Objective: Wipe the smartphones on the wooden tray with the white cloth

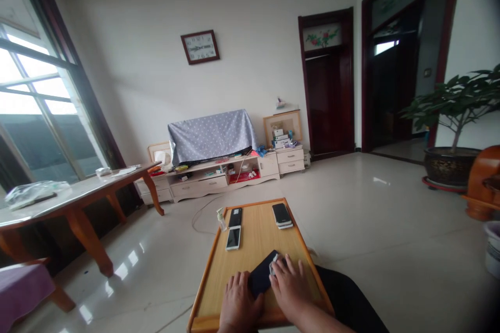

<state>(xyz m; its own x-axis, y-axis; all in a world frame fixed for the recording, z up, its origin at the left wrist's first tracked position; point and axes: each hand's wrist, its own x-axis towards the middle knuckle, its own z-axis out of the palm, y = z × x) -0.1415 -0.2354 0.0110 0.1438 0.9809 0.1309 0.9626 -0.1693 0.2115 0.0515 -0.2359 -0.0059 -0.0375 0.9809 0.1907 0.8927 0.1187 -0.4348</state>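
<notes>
A dark blue phone [260, 277] lies slanted on a small wooden table [219, 276]. My left hand [241, 299] grips its near left end, thumb along the lower edge and fingers at the far side. Under the fingers of my right hand [289, 283] is a crumpled greyish-white cloth or tissue [274, 264], pressed against the upper right part of the phone. Much of this wad is hidden by the fingers.
Farther up the small table are a white phone [233, 238], a black phone [235, 217], a small pump bottle [221, 219] and stacked phones [282, 215]. A larger table [89, 192] stands left, a TV cabinet [219, 184] ahead, a potted plant [449, 161] right.
</notes>
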